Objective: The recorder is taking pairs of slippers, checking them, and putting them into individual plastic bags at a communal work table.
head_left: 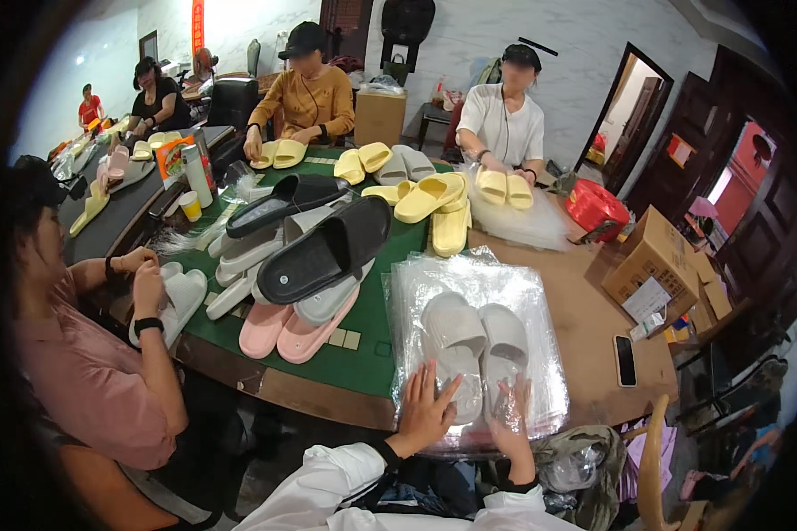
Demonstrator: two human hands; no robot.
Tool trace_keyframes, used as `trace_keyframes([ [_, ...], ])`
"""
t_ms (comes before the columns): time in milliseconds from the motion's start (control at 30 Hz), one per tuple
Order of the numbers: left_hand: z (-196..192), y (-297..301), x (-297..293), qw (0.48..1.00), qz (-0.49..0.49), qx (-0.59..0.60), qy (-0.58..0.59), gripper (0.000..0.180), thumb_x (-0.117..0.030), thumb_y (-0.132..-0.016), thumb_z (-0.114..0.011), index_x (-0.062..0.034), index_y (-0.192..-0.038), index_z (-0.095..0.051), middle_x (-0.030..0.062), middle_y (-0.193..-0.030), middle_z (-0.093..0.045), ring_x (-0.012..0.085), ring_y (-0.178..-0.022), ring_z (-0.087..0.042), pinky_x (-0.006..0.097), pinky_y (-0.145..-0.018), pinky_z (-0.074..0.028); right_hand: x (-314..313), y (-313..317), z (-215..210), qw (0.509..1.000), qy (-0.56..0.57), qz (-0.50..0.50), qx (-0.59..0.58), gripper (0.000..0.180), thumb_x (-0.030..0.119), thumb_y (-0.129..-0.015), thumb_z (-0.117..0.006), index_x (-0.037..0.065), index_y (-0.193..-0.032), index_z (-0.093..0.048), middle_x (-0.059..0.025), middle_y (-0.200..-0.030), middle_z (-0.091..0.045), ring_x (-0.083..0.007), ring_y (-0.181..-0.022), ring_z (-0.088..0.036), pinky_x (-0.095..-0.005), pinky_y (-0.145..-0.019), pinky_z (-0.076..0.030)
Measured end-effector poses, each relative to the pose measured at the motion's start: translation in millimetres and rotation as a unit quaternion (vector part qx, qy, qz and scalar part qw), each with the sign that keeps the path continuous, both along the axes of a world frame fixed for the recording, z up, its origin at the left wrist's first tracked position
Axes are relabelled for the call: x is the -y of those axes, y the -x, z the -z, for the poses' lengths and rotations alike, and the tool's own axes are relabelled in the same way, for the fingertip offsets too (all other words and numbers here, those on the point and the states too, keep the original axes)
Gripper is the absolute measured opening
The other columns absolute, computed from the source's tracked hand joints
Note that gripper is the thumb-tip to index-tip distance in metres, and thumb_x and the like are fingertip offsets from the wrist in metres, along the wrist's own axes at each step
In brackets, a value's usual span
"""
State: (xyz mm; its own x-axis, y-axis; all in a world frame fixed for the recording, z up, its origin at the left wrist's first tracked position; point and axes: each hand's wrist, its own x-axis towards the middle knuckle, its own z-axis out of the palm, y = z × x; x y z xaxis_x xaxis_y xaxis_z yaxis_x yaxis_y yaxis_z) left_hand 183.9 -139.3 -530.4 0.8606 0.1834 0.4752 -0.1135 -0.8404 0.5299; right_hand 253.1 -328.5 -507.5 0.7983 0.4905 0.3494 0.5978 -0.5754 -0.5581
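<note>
A pair of light grey slide slippers (456,332) lies side by side on a stack of clear plastic bags (545,363), toes pointing away from me. Shiny film shows over their heel ends; how far it covers them I cannot tell. My left hand (427,409) rests at the left slipper's heel with its fingers spread. Beside the right slipper's heel is my right hand (510,418), fingers stretched out, with glossy film across them. Left of the bags rises a heap of black slippers (328,250), grey ones and a pink pair (299,332).
Several yellow slippers (432,196) lie across the table's middle. Co-workers sit at the left and far sides, some handling slippers. A red roll of plastic twine (596,208), a cardboard box (655,265) and a phone (625,361) occupy the right. A wooden chair arm (653,460) stands near my right.
</note>
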Motion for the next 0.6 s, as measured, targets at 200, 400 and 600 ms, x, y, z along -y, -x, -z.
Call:
trace_keyframes([
  [200, 1, 0, 1, 1.000, 0.001, 0.014, 0.004, 0.060, -0.022, -0.083, -0.056, -0.0233, -0.140, -0.039, 0.0310, -0.144, -0.023, 0.0483, -0.128, -0.029, 0.054, -0.107, -0.022, -6, 11, -11, 0.997, 0.010, 0.079, 0.020, 0.072, 0.006, -0.072, -0.063, 0.008, -0.139, -0.037, -0.0253, -0.149, -0.019, -0.0443, -0.136, -0.021, -0.0471, -0.109, -0.025],
  [400, -4, 0, 0, 0.999, -0.011, 0.043, 0.025, 0.058, -0.022, -0.086, -0.055, -0.0218, -0.141, -0.039, 0.0300, -0.145, -0.019, 0.0485, -0.128, -0.029, 0.055, -0.106, -0.023, 16, 4, -22, 0.966, -0.168, -0.020, -0.195, 0.067, 0.004, -0.075, -0.066, 0.007, -0.136, -0.041, -0.0283, -0.148, -0.017, -0.0419, -0.137, -0.023, -0.0411, -0.106, -0.032],
  [600, -3, 4, -2, 0.996, -0.001, 0.070, 0.052, 0.057, -0.025, -0.089, -0.052, -0.0162, -0.143, -0.035, 0.0276, -0.146, -0.019, 0.0483, -0.129, -0.027, 0.055, -0.106, -0.023, 16, 2, -11, 0.989, 0.011, -0.035, -0.141, 0.073, 0.004, -0.072, -0.069, 0.006, -0.138, -0.038, -0.0259, -0.149, -0.018, -0.0408, -0.136, -0.024, -0.0399, -0.108, -0.030],
])
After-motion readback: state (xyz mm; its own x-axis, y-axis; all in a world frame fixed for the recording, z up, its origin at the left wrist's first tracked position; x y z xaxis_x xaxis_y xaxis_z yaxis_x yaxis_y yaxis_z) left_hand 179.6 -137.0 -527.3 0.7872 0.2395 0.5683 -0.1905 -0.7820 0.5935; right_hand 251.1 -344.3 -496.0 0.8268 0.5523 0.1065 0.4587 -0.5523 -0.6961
